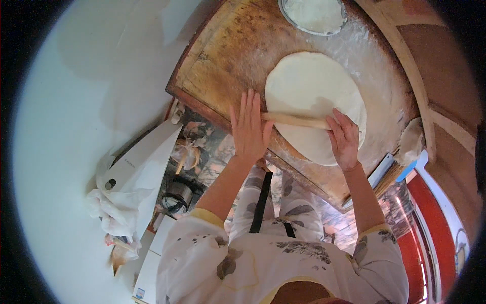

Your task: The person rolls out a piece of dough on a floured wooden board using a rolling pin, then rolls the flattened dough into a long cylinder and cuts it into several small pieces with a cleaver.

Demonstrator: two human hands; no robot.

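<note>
at far left in the scene, a crumpled white bag (124, 205) lies against a white panel (142, 154), with a metal pot (180, 192) just right of it. next comes the left hand (249, 129), laid flat over the left end of a wooden rolling pin (296, 120), its fingers straight and its thumb spread out to the right. the pin crosses a round, thin sheet of dough (311, 83), its left end reaching past the dough's edge. the dough lies on the right part of a worn wooden board (228, 61). beyond it, at the far side, stands a round bowl (322, 34) of white powder (315, 12). the right hand (346, 139) rests on the pin's right end, fingers bent; i cannot tell whether they close around it.
</note>
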